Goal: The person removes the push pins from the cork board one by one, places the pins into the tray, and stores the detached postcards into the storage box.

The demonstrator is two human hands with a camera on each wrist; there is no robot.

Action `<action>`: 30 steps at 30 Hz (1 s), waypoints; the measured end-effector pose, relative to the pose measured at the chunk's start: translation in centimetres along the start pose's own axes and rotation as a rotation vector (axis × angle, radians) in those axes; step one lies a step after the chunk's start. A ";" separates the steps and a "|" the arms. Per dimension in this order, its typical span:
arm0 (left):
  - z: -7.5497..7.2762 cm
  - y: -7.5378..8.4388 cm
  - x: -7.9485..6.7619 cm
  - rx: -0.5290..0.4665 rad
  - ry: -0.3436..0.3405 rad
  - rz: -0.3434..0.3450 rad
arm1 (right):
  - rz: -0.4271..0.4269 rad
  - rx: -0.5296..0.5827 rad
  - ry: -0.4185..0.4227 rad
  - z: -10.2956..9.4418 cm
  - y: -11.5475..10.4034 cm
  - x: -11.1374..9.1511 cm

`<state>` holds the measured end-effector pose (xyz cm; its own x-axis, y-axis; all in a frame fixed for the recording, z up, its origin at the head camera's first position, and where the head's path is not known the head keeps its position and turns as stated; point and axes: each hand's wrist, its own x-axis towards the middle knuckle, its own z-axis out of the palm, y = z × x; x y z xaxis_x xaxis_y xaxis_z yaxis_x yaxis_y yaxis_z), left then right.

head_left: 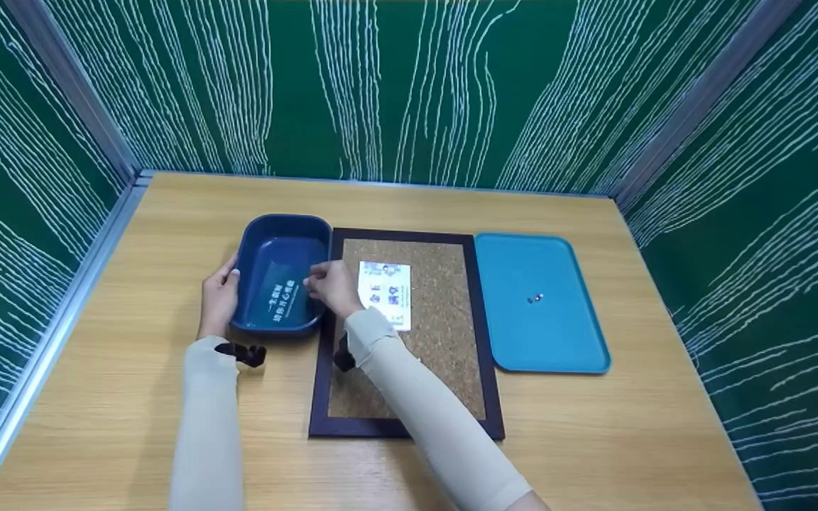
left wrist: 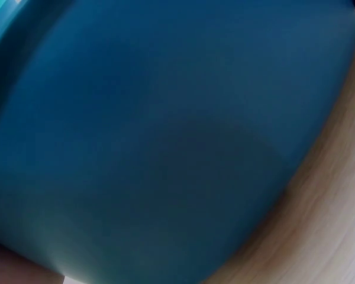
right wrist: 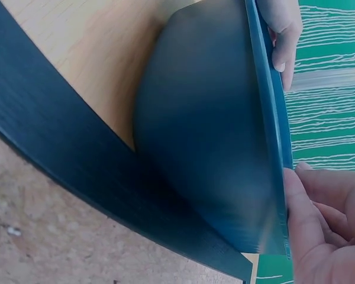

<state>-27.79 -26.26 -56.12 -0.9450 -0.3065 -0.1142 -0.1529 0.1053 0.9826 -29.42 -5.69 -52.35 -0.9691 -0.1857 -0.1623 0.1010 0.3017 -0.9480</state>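
Observation:
A deep blue plastic basin [head_left: 288, 248] stands at the left of the table. My left hand [head_left: 219, 294] grips its left rim, thumb on top. In the left wrist view the basin's outer wall [left wrist: 165, 148] fills most of the picture. A green card [head_left: 281, 294] with white lettering leans inside the basin's near part. Over the right rim, my right hand [head_left: 338, 287] pinches the card's right edge between thumb and curled fingers. The right wrist view shows the right hand [right wrist: 325, 225] close at the rim, with the left hand [right wrist: 281, 23] at the far end.
Right of the basin lies a dark-framed cork board [head_left: 441, 319], with a white card [head_left: 384, 294] with purple print on it. Beyond is a turquoise tray [head_left: 522, 262] holding a few tiny objects [head_left: 535, 298]. Green panels with white lines [head_left: 416, 92] wall the table.

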 end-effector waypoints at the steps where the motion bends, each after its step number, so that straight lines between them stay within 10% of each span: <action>1: 0.0 0.0 0.0 -0.004 -0.001 0.000 | -0.003 0.003 -0.001 0.0 0.0 0.0; 17: -0.1 -0.1 0.2 0.000 -0.015 -0.023 | -0.019 0.037 0.006 -0.3 0.0 -0.2; 30: -0.1 0.1 0.0 0.119 -0.014 0.071 | 0.077 0.285 0.012 -0.7 0.2 -0.1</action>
<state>-27.79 -26.37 -56.04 -0.9584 -0.2813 -0.0479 -0.1179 0.2377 0.9642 -29.47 -4.93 -52.37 -0.9585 -0.1609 -0.2353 0.2319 0.0396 -0.9719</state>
